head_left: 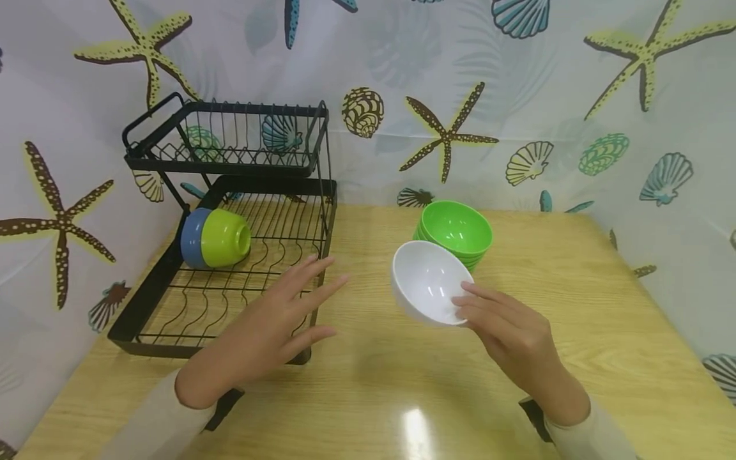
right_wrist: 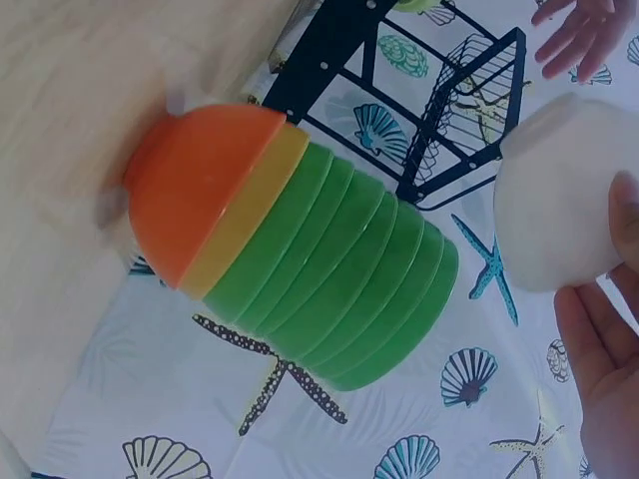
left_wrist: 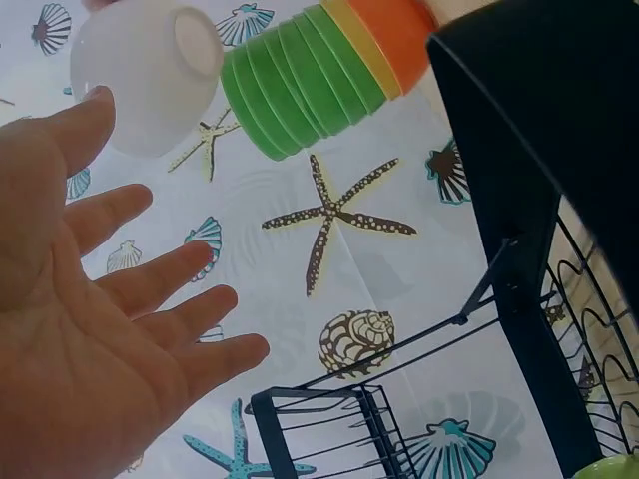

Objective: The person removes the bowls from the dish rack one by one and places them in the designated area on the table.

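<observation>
A white bowl [head_left: 428,281] is tilted above the table, its inside toward the head camera. My right hand [head_left: 514,332] pinches its right rim, fingers inside and thumb hidden in the head view; the right wrist view shows the bowl's white outside [right_wrist: 569,200]. My left hand [head_left: 276,319] is held with fingers spread and holds nothing, over the right front edge of the black dish rack [head_left: 322,249]. On the rack's lower tier, a blue bowl [head_left: 194,239] and a lime-green bowl [head_left: 224,238] stand on their sides, nested together.
Behind the white bowl stands a stack of green bowls [head_left: 457,230]. The right wrist view shows a yellow bowl [right_wrist: 245,215] and an orange bowl [right_wrist: 190,190] at its bottom. The rack's upper tier [head_left: 224,169] overhangs the back. A patterned cloth [head_left: 368,179] encloses the wooden table.
</observation>
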`<state>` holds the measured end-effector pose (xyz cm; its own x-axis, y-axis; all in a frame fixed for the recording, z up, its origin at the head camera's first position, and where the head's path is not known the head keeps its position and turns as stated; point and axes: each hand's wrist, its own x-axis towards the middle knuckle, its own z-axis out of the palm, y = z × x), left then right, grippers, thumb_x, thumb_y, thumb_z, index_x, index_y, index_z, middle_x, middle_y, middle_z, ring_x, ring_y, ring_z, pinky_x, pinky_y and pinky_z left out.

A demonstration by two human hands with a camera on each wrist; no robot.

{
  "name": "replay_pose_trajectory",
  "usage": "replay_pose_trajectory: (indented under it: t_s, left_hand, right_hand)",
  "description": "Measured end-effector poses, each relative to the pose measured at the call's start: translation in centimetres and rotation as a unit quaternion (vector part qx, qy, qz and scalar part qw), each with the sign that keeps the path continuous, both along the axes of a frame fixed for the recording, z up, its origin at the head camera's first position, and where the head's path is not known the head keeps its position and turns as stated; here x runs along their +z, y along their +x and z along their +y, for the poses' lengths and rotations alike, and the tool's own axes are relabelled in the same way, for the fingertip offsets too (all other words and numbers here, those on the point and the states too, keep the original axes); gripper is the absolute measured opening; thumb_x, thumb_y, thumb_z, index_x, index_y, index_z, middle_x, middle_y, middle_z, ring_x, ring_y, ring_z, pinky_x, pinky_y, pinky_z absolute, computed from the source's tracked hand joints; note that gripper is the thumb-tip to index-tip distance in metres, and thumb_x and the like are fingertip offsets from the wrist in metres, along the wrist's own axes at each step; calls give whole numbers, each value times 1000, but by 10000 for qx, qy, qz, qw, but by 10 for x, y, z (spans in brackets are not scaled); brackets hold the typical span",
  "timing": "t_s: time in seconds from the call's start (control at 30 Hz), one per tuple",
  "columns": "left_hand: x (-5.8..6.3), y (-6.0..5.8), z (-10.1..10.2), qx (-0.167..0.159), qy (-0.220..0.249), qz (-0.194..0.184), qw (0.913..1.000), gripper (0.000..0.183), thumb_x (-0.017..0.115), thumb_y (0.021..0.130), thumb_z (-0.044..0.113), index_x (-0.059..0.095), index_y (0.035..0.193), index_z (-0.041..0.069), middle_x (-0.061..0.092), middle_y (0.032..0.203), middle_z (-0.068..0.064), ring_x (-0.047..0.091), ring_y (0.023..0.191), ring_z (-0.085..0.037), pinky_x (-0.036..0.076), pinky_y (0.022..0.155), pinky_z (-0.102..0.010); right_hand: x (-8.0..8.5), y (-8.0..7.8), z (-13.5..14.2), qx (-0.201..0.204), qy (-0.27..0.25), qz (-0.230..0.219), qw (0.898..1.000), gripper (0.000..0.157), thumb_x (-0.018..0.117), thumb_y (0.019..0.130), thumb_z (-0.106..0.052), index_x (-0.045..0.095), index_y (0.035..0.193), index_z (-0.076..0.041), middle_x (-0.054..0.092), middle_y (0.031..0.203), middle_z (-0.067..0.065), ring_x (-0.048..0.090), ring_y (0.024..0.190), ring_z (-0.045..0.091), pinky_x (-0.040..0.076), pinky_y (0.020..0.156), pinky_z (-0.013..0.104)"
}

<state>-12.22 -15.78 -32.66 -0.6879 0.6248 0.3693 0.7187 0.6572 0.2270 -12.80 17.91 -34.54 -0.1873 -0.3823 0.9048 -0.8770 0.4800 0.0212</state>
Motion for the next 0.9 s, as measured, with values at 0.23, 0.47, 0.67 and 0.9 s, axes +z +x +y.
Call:
replay_pose_trajectory:
  t_s: [0.23,0.47,0.67,0.9]
  left_hand:
    - [0,1,-4,112,-29,-229,9997,74,66,89,41,29,151,27,22,157,-8,17,145,-34,33,107,-58]
    - [-4,0,-6,179,-79,-305,9993,77,67,87,42,27,152,28,24,157,-8,15,146,-32,33,107,-59]
    - [-7,0,-7,167,-74,-300,9994,76,66,88,43,29,151,26,25,156,-7,15,146,-33,32,108,-58]
    - [-8,0,-8,182,-76,-370,9991,75,65,88,43,28,152,28,26,156,-8,16,145,-32,32,109,-57]
  right_hand:
    - [6,-26,13,-743,-357,-257,9963,30,59,95,-24,73,85,1,73,93,14,68,93,33,47,95,19]
    - [8,-54,30,-1519,-29,-639,9863,13,72,81,-3,71,94,1,71,101,17,67,99,33,53,89,32]
    - [5,-62,30,-1614,90,-849,9832,21,75,73,8,71,91,0,71,98,15,67,98,34,55,80,46]
    - [2,-67,34,-1716,449,-1237,9763,22,73,74,14,72,92,2,70,99,17,66,99,36,56,81,47]
